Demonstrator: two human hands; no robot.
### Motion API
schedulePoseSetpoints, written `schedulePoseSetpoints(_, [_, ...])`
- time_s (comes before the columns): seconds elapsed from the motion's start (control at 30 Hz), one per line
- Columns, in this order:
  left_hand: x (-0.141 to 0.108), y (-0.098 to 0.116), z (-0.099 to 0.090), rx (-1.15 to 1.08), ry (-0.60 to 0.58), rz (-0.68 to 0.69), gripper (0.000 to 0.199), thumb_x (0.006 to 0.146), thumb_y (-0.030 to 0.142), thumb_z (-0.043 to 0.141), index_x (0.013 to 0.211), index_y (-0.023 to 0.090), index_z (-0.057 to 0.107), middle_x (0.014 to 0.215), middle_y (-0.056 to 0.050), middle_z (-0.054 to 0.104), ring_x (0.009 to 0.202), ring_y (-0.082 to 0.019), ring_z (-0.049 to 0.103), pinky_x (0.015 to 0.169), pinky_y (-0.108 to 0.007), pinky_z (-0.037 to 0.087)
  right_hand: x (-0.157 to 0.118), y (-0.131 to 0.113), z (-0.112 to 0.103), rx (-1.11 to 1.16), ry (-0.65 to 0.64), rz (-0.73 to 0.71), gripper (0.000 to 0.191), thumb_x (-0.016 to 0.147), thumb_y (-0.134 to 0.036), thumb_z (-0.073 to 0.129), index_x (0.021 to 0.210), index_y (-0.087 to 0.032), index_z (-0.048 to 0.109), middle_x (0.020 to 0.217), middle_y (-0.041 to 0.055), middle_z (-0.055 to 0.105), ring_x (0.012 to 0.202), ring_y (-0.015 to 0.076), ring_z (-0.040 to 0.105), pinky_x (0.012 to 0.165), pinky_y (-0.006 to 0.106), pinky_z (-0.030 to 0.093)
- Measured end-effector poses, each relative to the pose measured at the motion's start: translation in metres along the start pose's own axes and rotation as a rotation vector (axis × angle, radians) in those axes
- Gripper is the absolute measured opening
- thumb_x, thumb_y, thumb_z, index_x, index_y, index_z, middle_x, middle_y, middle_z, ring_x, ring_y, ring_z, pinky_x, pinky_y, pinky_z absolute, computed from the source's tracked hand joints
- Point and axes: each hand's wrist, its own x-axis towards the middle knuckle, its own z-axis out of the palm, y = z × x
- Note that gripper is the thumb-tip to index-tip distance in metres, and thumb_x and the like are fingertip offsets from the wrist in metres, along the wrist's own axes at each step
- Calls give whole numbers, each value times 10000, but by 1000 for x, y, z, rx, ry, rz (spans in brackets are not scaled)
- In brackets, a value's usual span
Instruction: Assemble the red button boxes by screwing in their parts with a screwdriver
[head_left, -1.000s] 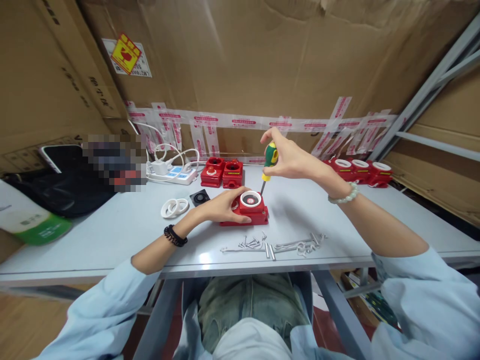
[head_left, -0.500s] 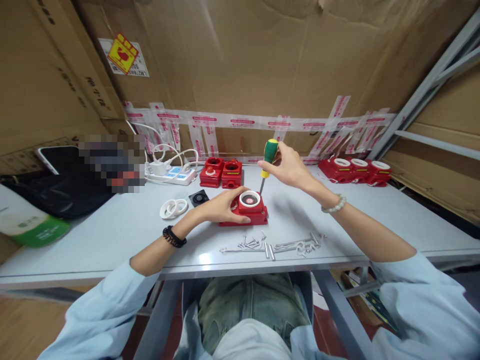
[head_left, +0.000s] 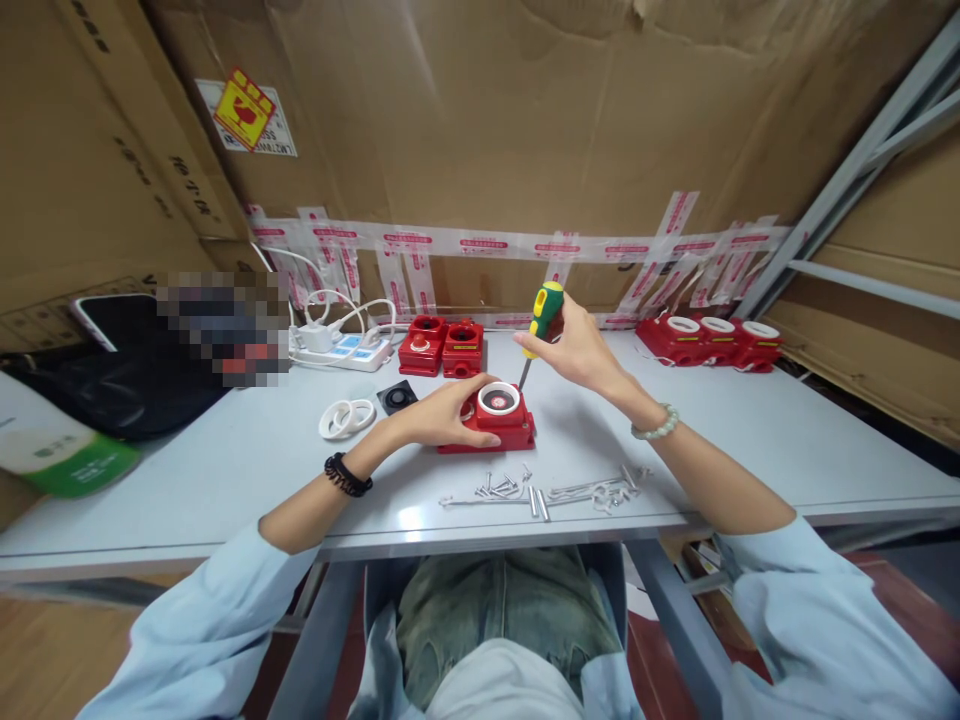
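Note:
A red housing with a white ring point(head_left: 517, 432) lies on the table in front of me. My left hand point(head_left: 457, 415) grips its left side, thumb along the front and fingers over the back. In my right hand point(head_left: 574, 340) is a green and yellow screwdriver point(head_left: 547, 305), tilted, its shaft pointing down at the housing's back right corner, just behind the white ring. The tip's contact is too small to make out. Loose screws point(head_left: 501, 487) and metal pins point(head_left: 538, 503) lie between the housing and the table's front edge.
Two red housings point(head_left: 463, 348) stand behind, and several more with white rings point(head_left: 718, 340) at the back right. White rings point(head_left: 347, 418) and a black square part point(head_left: 397, 397) lie left. A power strip point(head_left: 345, 350) with cables sits at the back left, against cardboard point(head_left: 480, 120).
The screwdriver's handle has tilted further to the right, and my right wrist and forearm have shifted left and slightly down. My left hand and the housing have stayed in place.

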Motion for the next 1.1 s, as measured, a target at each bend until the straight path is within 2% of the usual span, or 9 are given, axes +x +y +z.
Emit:
schedulePoseSetpoints(0.27, [-1,-1,0,9,5,-1,699,708,513,769,1277,204,505,1263,-95,640,1099,-297,634,913,-377,497,-6,-4,2,376,-18,38,582,640,-383,813,1057,-219,441,874,34,643,843,220,668,750,412,593])
schedulePoseSetpoints(0.5, [-1,-1,0,7,7,-10,712,703,515,774,1284,211,497,1263,-100,640,1097,-300,635,921,-388,493,-9,-10,2,367,-2,18,576,678,-351,775,1137,-208,458,921,51,653,880,221,671,771,404,602])
schedulePoseSetpoints(0.63, [-1,0,0,12,4,-7,703,705,513,774,1276,211,496,1252,-94,644,1092,-296,637,914,-378,496,-8,-8,2,355,54,-6,489,715,-277,701,1129,-217,447,922,44,651,859,205,664,770,386,580])
schedulePoseSetpoints(0.77, [-1,0,0,23,8,-1,719,703,530,770,1280,211,484,1253,-100,639,1094,-298,634,928,-389,490,-9,1,1,262,196,8,220,738,-247,606,929,-205,502,775,-6,573,669,143,562,641,320,492])
schedulePoseSetpoints(0.8, [-1,0,0,21,6,3,722,704,529,769,1284,211,479,1254,-100,637,1095,-296,633,931,-390,488,-10,4,1,229,134,27,165,728,-258,615,848,-196,520,724,-19,540,627,124,517,607,299,454])
schedulePoseSetpoints(0.87, [-1,0,0,14,0,10,706,711,518,766,1279,213,479,1237,-93,641,1080,-287,635,917,-381,490,-12,11,0,158,-140,108,166,693,-296,663,737,-176,557,635,-39,483,564,95,435,546,267,378])
schedulePoseSetpoints(0.97, [-1,1,0,6,-11,21,653,721,493,762,1247,212,495,1189,-77,653,1039,-270,638,877,-362,494,-16,18,1,88,-533,269,229,666,-334,692,807,-159,646,551,-63,446,481,77,367,469,244,302])
schedulePoseSetpoints(1.03, [-1,1,0,-1,-10,24,647,724,491,758,1246,214,495,1192,-74,652,1043,-270,636,881,-362,492,-17,20,3,83,-621,298,273,682,-347,664,879,-158,669,527,-70,436,447,76,347,441,239,281])
schedulePoseSetpoints(1.1, [-1,2,0,-7,-9,22,648,723,498,756,1246,218,497,1200,-75,652,1054,-275,637,899,-368,489,-18,20,6,88,-648,252,257,701,-366,630,850,-158,659,524,-75,410,450,73,330,446,238,270])
